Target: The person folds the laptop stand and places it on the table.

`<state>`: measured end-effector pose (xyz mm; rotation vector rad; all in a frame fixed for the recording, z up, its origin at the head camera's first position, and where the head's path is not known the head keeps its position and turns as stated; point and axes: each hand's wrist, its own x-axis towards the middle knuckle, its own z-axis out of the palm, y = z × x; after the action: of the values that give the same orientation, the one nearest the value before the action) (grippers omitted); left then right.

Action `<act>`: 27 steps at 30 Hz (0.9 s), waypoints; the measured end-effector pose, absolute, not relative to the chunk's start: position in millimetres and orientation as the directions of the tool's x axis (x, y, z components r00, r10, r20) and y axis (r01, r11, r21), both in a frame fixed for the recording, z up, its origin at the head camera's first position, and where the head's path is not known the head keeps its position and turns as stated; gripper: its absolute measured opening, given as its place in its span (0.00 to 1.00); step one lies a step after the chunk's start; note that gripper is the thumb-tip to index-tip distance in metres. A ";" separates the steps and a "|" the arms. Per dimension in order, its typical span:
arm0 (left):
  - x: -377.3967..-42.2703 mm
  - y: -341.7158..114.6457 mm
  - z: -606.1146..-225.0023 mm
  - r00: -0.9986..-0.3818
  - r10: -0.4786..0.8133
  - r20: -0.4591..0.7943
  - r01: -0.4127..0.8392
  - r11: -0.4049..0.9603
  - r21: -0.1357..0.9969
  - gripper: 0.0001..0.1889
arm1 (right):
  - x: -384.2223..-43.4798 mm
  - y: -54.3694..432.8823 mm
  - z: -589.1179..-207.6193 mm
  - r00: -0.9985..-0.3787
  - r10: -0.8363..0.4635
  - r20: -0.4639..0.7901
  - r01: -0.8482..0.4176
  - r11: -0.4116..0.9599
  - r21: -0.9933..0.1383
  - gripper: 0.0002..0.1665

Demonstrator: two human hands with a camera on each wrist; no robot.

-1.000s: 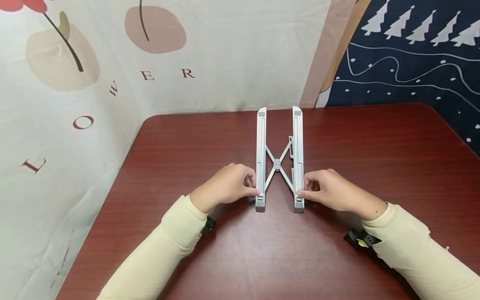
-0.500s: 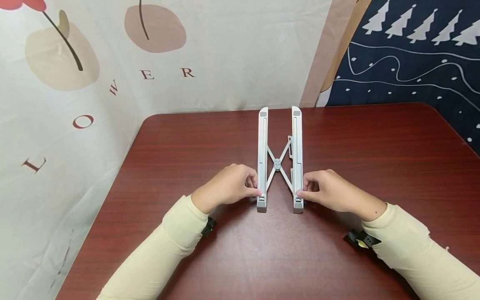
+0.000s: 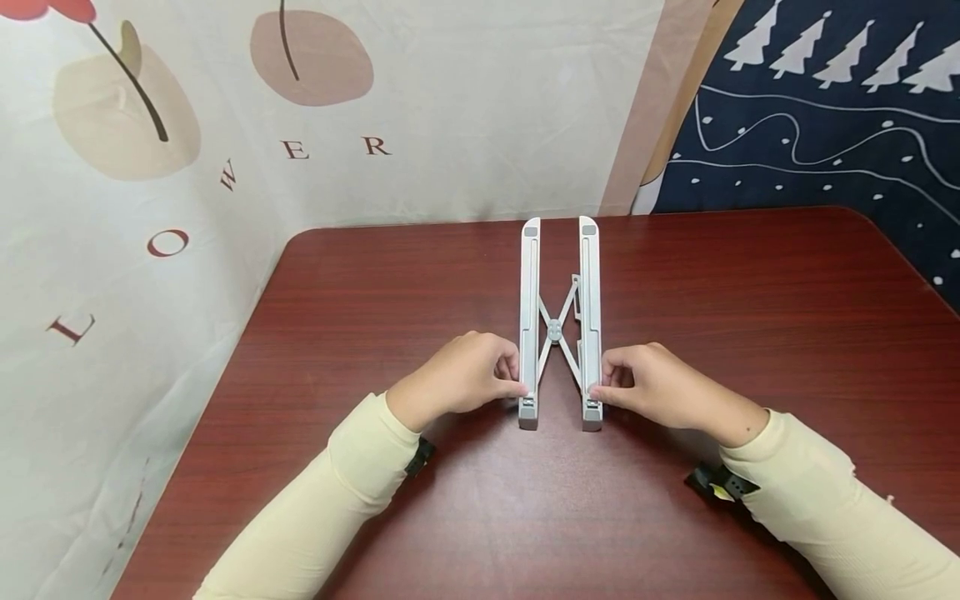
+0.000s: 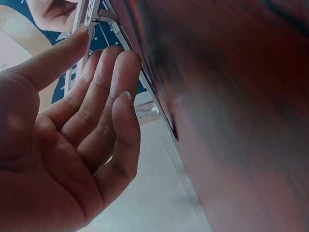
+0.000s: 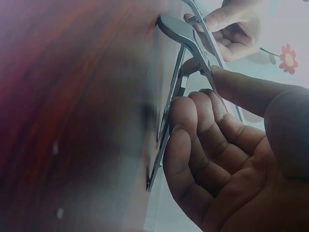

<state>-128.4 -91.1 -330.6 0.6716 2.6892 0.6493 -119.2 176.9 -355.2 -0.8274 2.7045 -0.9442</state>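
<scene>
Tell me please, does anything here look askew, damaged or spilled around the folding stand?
Nothing stands out. The silver folding stand rests on the table, its two rails roughly parallel and its crossed struts joined in the middle. The left hand and right hand hold its near ends. I see no spill or breakage.

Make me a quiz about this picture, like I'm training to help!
1. Fill in: between the left silver rail and the right silver rail, thin bars cross like the letter ___.
2. True or false: both hands are touching the same rail.
3. White shapes on the dark blue cloth are: (a) fish, (b) trees, (c) cars?

Key: 1. X. 2. False: left hand, left rail; right hand, right rail. 3. b.
</scene>
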 end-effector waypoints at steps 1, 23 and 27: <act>-128.0 -91.0 -330.5 -0.847 0.504 -0.168 0.371 0.788 0.491 0.12 | -119.1 176.7 -355.3 -0.834 -0.551 0.032 -0.450 0.647 -0.615 0.16; -125.0 -85.4 -335.0 -0.835 0.524 -0.167 0.392 0.781 0.486 0.13 | -116.5 172.0 -358.1 -0.826 -0.564 0.025 -0.453 0.636 -0.625 0.16; -123.7 -84.4 -334.9 -0.838 0.520 -0.167 0.389 0.783 0.485 0.13 | -116.0 170.9 -357.7 -0.824 -0.566 0.020 -0.452 0.636 -0.625 0.16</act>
<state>-123.7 -84.4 -334.9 0.7010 2.6831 0.6380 -116.0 170.9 -357.7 -0.8411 2.6775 -0.9500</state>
